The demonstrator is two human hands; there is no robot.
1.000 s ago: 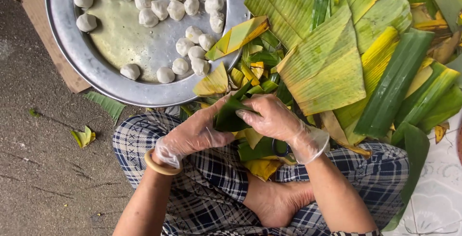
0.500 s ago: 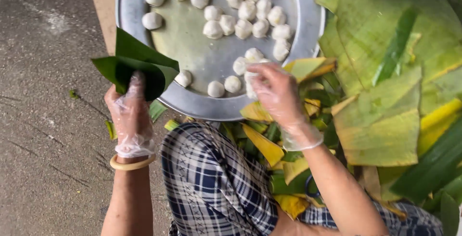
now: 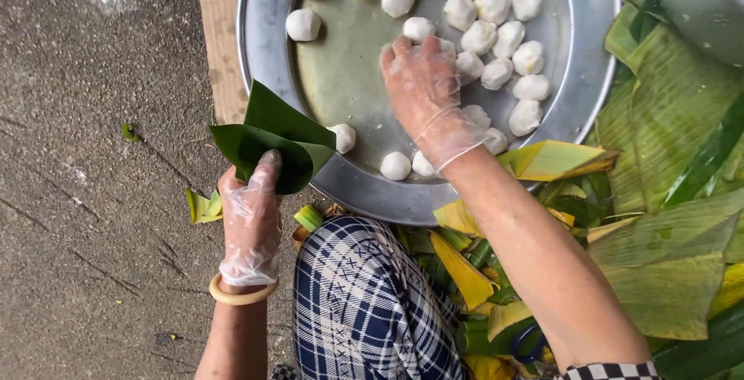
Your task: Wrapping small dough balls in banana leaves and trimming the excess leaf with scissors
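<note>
My left hand [image 3: 252, 217], in a clear plastic glove with a pale bangle at the wrist, holds a dark green leaf folded into a cone [image 3: 271, 138] over the ground, left of the tray. My right hand [image 3: 425, 89], also gloved, reaches over the round metal tray [image 3: 589, 31] with fingers spread, hovering above the white dough balls [image 3: 496, 39]. It holds nothing that I can see. Several balls lie scattered across the tray; one ball [image 3: 395, 166] sits near the front rim.
Large green and yellowing banana leaves [image 3: 674, 194] are piled at the right. Cut leaf scraps [image 3: 465, 271] lie by my checked-trousered knee [image 3: 364, 302]. A second metal vessel [image 3: 697, 0] is at the top right. Bare concrete spreads to the left, with a wooden board [image 3: 217, 31] under the tray.
My hands parted from the leaf pile: the left one lifted a folded leaf cone out to the left, and the right one reached up over the tray to the dough balls.
</note>
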